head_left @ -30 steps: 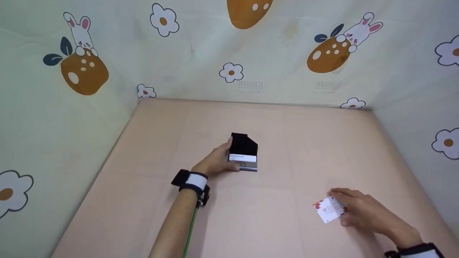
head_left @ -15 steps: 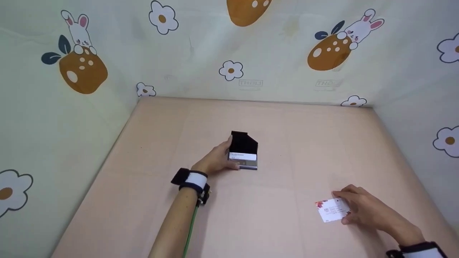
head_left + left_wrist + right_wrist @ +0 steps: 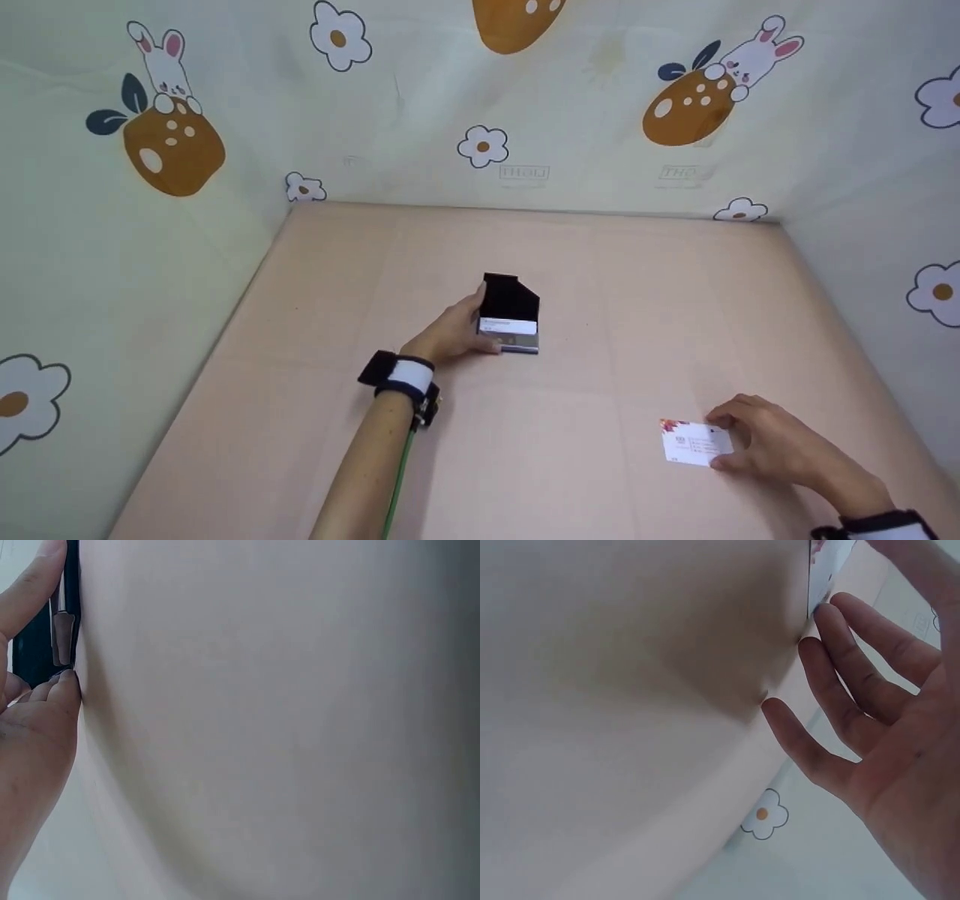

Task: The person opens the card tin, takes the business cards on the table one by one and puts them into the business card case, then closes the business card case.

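In the head view my left hand [image 3: 455, 330] grips a small black flip-top card case [image 3: 510, 298] by its left side. The lid of the case is raised, and a white card [image 3: 508, 326] shows above its metallic front. The left wrist view shows the thumb and fingers on the case edge-on. Towards the front right, a white business card [image 3: 691, 442] with red leaf decorations lies on the table. My right hand [image 3: 780, 442] is over its right end, thumb at the near edge and fingertips by the far edge. Its fingers are spread and loosely bent in the right wrist view.
The table [image 3: 585, 405] has a pale pink covering. A cream backdrop [image 3: 405, 112] printed with rabbits, brown fruit and flowers closes it in at the back and both sides. A green cable [image 3: 397, 480] runs along the left forearm.
The business card has turned on the table, so its long edges lie more level. The right fingers have shifted around it and sit looser. The left hand keeps its grip on the case.
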The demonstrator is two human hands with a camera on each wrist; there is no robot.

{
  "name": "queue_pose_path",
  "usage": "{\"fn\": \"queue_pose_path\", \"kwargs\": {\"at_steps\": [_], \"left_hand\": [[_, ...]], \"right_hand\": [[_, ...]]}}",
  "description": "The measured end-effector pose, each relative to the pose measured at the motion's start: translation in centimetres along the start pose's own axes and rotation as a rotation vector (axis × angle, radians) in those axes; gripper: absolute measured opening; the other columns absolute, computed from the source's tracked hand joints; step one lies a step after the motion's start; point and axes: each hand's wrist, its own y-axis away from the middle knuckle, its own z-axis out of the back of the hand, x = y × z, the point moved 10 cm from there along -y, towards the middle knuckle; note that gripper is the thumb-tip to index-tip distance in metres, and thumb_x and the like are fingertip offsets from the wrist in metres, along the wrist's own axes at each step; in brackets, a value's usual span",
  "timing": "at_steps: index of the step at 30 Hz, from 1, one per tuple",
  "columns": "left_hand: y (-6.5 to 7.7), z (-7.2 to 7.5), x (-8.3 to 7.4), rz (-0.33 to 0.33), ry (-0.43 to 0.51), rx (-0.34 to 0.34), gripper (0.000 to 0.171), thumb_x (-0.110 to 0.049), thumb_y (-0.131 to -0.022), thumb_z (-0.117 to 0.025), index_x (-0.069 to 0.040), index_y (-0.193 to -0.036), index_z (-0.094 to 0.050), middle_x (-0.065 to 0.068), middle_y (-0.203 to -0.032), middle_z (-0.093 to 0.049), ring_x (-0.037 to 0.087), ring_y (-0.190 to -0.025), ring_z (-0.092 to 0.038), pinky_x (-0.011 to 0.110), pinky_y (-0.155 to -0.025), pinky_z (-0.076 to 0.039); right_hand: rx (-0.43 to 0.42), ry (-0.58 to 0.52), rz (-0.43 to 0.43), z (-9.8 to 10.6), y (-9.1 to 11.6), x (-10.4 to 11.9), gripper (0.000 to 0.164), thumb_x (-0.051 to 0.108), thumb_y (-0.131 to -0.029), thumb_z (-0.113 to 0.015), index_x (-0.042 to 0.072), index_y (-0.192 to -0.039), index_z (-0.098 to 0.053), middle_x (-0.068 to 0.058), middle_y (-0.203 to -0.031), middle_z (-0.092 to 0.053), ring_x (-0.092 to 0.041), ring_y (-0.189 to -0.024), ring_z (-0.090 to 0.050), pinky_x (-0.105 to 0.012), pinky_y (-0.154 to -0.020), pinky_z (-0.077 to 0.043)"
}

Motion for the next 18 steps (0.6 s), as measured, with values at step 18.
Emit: {"fn": "queue_pose_path", "kwargs": {"at_steps": [18], "left_hand": [[-0.1,0.0,0.1,0.004,-0.008,0.004,0.117,-0.022,-0.078,-0.086,-0.020,-0.162,-0.006,0.008,-0.168,-0.021,0.024,-0.156,-0.017,0.039,-0.129,-0.015]], "right_hand": [[-0.148,0.058,-0.038,1.3,-1.0,1.2,0.049,0.035,-0.069,-0.090,0.008,-0.105,-0.072,0.000,-0.102,-0.065,-0.010,-0.084,-0.056,-0.028,-0.073,-0.056]]}}
